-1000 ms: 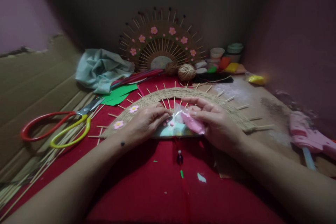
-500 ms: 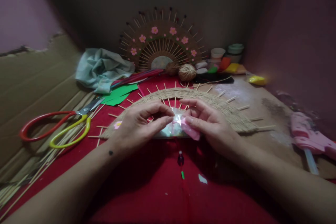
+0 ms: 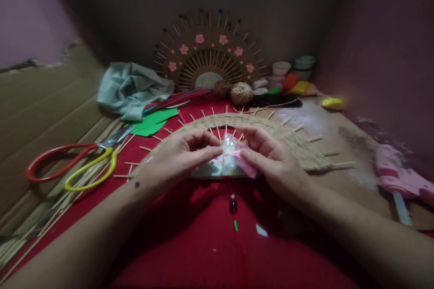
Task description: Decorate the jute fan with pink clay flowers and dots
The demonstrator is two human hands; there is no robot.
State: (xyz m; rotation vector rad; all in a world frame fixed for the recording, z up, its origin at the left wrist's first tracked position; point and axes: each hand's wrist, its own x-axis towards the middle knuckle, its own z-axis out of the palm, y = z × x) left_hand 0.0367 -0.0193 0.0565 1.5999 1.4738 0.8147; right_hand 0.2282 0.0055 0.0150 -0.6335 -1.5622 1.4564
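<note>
Between my hands is a small clear plastic packet (image 3: 249, 169) with soft pink material, probably clay, inside. My right hand (image 3: 274, 158) is closed on its pink part, thumb in front. My left hand (image 3: 185, 153) pinches at the packet's clear left edge, thumb against the fingers. Beneath both hands lies a woven twine fan (image 3: 244, 121) with thin sticks poking out along its curved edge. Its pale base piece (image 3: 206, 172) shows partly under my hands. A beaded red cord (image 3: 233, 205) hangs from the base toward me.
Scissors (image 3: 90, 169) with red and yellow handles lie left, over thin sticks (image 3: 44, 230). Behind are green sheets (image 3: 149, 124), a cloth (image 3: 132, 88), a twine ball (image 3: 242, 93) and a flowered fan (image 3: 212, 45). A pink glue gun (image 3: 395, 171) lies right.
The clear plastic between my hands has shifted and now stands up more. My left hand has moved slightly left; the right hand keeps hold of the pink part.
</note>
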